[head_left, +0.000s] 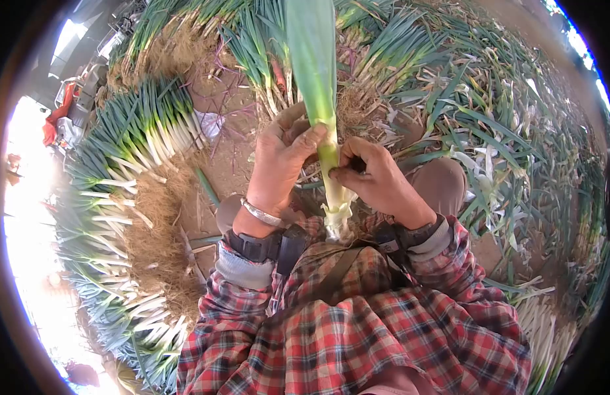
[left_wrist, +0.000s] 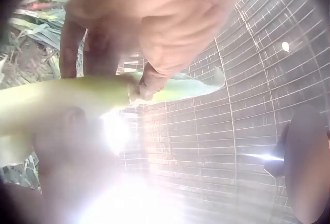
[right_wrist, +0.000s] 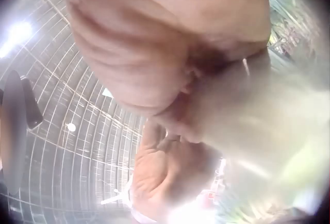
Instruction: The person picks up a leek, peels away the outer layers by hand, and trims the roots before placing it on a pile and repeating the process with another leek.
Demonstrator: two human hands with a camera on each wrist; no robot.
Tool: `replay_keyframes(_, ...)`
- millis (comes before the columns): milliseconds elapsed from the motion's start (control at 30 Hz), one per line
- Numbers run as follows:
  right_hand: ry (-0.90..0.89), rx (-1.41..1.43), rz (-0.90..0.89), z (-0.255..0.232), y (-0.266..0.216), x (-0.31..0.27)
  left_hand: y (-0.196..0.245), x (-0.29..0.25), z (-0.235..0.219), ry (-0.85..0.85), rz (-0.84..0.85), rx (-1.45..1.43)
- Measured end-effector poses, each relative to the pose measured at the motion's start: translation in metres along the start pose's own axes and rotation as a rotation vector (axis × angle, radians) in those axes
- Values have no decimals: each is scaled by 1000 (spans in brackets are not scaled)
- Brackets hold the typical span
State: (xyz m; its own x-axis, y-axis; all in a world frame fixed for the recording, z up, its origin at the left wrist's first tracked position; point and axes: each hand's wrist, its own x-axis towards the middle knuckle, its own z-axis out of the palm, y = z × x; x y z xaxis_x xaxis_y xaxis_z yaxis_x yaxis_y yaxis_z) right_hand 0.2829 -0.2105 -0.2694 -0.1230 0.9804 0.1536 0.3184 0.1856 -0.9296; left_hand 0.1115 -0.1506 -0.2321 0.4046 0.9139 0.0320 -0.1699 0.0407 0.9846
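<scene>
One leek (head_left: pixel 328 155) is upright in front of the person's chest, green leaves at the top and a pale, ragged root end low near the lap. The left hand (head_left: pixel 276 157) grips its stalk from the left, thumb across the front just under the leaves. From the other side, the right hand (head_left: pixel 382 179) has curled fingers and pinches at the stalk's side, lower than the left thumb. In the left wrist view the leek (left_wrist: pixel 98 91) lies across the left hand's (left_wrist: pixel 149 23) fingers. The right wrist view shows the right hand (right_wrist: pixel 134 48) close up; its fingertips are blurred.
A long curved row of leeks (head_left: pixel 163 135) with brown roots lies on the left. More leek bundles (head_left: pixel 400 56) lie ahead. Loose stripped leaves (head_left: pixel 496 131) heap up on the right, with pale stalks (head_left: pixel 545 332) at lower right. The person's knee (head_left: pixel 440 184) is beside the right hand.
</scene>
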Motion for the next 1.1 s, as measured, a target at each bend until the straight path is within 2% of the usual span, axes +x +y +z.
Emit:
replay_keyframes(33,3,3,1,-1,2,-3,0,-1,1,-6,-44,-36)
replay_keyframes(100,79,-44,-185,-1,6,-10,-3,-1,2,22,-64,-39)
replay_keyframes(133,80,-43,-180,3,9,-11,-7,2,-1,-15,-64,-50)
replay_keyframes(200,142,335,-74,11,10,-8,-9,7,0,-59,-60,-60)
replay_keyframes(300,92,188,-56,12,3,5,-4,10,4,-7,-18,-106)
replay_keyframes(400,35,173,-73,9,-10,12,-3,17,-3,-3,18,-55)
replay_keyframes(467,9,153,-75,12,-12,9,2,21,-2,136,25,-70)
replay_keyframes(533,89,-137,-521,20,-6,1,4,31,-14,194,50,-57)
replay_keyframes(567,80,-136,-527,23,-4,0,5,35,-20,245,66,-41)
replay_keyframes(633,57,273,-437,26,-14,-4,15,33,-15,257,63,-76)
replay_keyframes(667,49,250,-326,21,-20,-3,17,32,-9,280,94,-190)
replay_keyframes(700,52,252,-323,16,-28,-2,18,35,-5,299,130,-305)
replay_keyframes(733,-18,394,-172,12,-36,-1,14,42,-17,170,153,-409)
replay_keyframes(767,-92,535,-19,10,-39,1,9,47,-27,172,151,-408)
replay_keyframes(800,-105,266,-152,3,-33,2,10,51,-34,194,218,-386)
replay_keyframes(833,-117,266,-157,-3,-30,-4,14,53,-38,223,289,-364)
replay_keyframes(900,-132,210,-183,-12,-23,-27,22,62,-56,310,294,-385)
replay_keyframes(967,-95,238,-77,-38,-12,-67,34,72,-95,662,212,-368)
replay_keyframes(1033,-154,101,26,-66,30,-103,46,70,-145,711,340,-360)
replay_keyframes(1067,-92,-160,151,-77,36,-100,49,67,-160,743,398,-299)
replay_keyframes(1100,-21,-416,295,-81,37,-103,50,61,-164,747,385,-286)
